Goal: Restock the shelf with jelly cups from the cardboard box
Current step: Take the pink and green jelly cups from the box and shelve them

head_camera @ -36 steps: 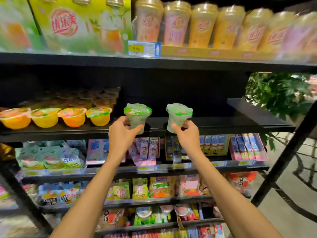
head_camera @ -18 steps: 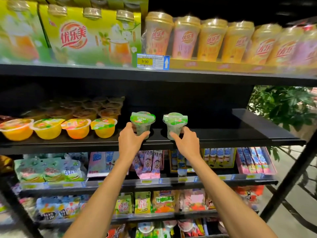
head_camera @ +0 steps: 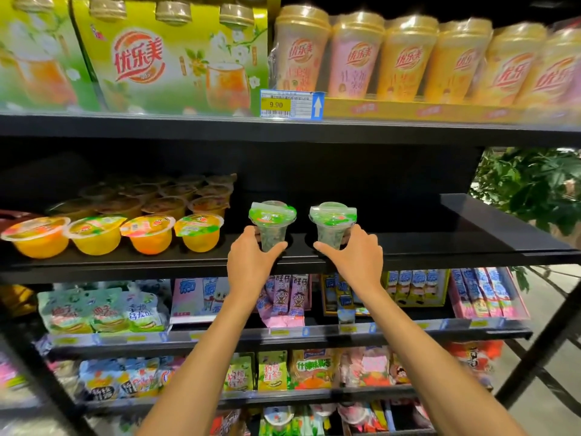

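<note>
On the black shelf, right of the orange jelly cups, the left hand grips the left green cup. The right hand grips the right green cup; both cups stand upright.

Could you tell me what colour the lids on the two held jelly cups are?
Green and white, in the head view: left cup, right cup.

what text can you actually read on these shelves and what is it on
"优乐美": green multipack box, top shelf.
"优乐美": tall cups beside it.
"9.90": price tag on the top shelf edge.
"旺仔": pink packs, next shelf down.
Too blurred to trust: jelly cup lids, lower packets.
</note>
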